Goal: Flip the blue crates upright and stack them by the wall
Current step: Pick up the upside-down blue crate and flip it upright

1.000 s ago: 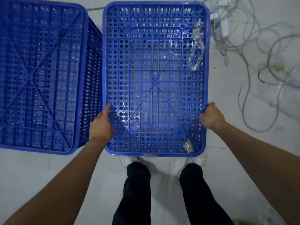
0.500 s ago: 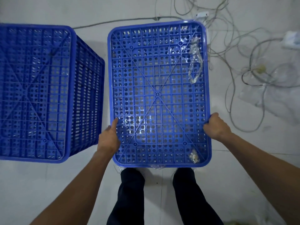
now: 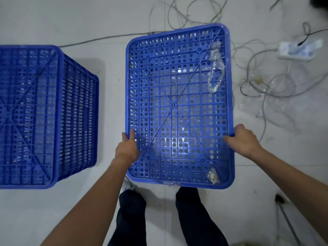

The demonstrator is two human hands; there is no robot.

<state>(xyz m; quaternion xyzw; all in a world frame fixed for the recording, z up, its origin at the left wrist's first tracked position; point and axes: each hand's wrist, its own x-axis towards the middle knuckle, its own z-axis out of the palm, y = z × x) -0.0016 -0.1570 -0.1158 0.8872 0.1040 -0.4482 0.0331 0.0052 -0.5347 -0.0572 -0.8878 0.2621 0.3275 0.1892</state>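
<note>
A blue perforated crate [image 3: 179, 103] is upside down in front of me, its ribbed bottom facing up. My left hand [image 3: 126, 150] grips its left edge near the front corner, thumb on top. On the right edge my right hand [image 3: 243, 141] holds the same crate. Clear plastic wrap [image 3: 215, 68] and a small crumpled scrap [image 3: 213, 174] lie on its bottom. A second blue crate [image 3: 44, 114], also upside down, rests on the floor to the left, apart from the held one.
Tangled grey cables [image 3: 262, 82] and a white power strip [image 3: 298, 50] lie on the light tiled floor [image 3: 110, 29] to the right and behind the crate. My legs and shoes [image 3: 159, 215] are just below the crate. A thin rod [image 3: 287, 219] lies at lower right.
Both hands have stayed on the crate's side edges. The crate now looks smaller and further from the left crate, with more floor showing between and behind them.
</note>
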